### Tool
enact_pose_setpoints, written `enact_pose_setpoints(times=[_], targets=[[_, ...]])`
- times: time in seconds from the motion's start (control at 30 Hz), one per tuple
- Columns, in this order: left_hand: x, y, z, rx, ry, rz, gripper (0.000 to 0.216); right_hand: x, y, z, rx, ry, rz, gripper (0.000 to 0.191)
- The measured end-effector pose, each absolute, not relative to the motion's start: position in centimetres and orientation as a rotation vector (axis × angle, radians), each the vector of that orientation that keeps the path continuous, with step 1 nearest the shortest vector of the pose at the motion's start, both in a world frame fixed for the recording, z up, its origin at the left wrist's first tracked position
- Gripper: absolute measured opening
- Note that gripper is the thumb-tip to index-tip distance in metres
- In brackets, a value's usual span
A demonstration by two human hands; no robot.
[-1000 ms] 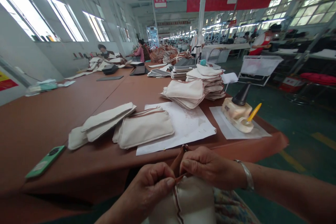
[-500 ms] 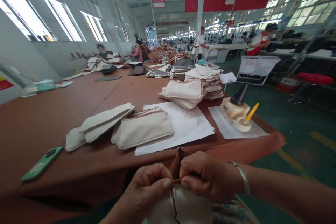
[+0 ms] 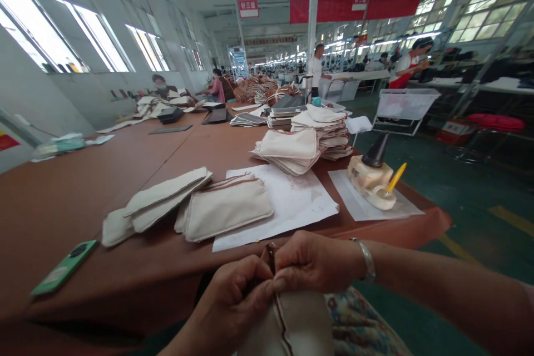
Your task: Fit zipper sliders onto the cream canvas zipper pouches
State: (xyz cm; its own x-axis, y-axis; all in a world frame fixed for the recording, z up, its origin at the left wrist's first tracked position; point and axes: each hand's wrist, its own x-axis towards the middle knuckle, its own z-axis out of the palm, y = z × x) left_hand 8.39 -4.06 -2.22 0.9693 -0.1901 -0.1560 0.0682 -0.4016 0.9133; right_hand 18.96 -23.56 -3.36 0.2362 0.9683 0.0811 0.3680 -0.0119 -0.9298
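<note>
Low at the front of the table, a cream fabric pouch (image 3: 306, 320) with brown edging hangs over my lap. My left hand (image 3: 233, 297) pinches its brown edge from the left. Close against it, my right hand (image 3: 311, 261), with a silver bangle at the wrist, pinches the same edge from the right. The fingertips nearly meet and hide most of the folded brown part between them. Just beyond lie a pile of similar cream pieces (image 3: 227, 208) and a white paper sheet (image 3: 300, 200).
A glue container with a black cone (image 3: 375, 150) and a yellow-handled brush (image 3: 396, 178) stands on paper at the right. A green phone (image 3: 64, 268) lies at the left edge. Cream pouches (image 3: 287, 147) are stacked farther back. Several people are beyond the table.
Both hands have come closer together along the brown edge, the right shifting slightly left and up. Less of the brown part shows between them. The view has shifted slightly.
</note>
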Motion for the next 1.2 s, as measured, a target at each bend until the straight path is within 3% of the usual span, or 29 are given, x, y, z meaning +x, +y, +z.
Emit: enact_pose_setpoints(times=[0.13,0.3,0.47,0.67,0.8,0.93,1.07,1.2], targets=[[8.0,-3.2,-2.4,1.681,-0.058,-0.481,0.045,18.6,-23.7,-4.0,-1.365,-1.283,0.794,0.031],[8.0,-3.2,-2.2,1.684,0.135,-0.377,0.052,18.8,-24.2,-3.7,-1.358,-1.224,0.838,0.034],[8.2,-3.4,-2.2,1.351,0.098,-0.616,0.043,19.2,-24.3,-4.0,-1.306,-1.184,0.91,0.039],[8.3,-3.6,-2.7,1.486,0.1,-0.546,0.036,19.3,-24.1,-4.3,-1.272,-1.088,1.002,0.039],[8.4,-4.7,-1.8,1.814,0.088,-0.379,0.013,18.7,-23.7,-4.6,-1.146,-0.95,1.031,0.037],[8.4,-4.7,-1.7,1.787,0.092,-0.354,0.004,18.6,-23.5,-4.9,-1.12,-0.873,1.076,0.037],[8.3,-4.1,-2.8,1.464,0.072,-0.474,0.024,18.8,-23.5,-5.0,-1.138,-0.938,1.043,0.038],[8.6,-4.2,-3.3,1.609,0.015,-0.439,0.042,18.8,-23.5,-5.7,-1.167,-0.937,1.036,0.038]])
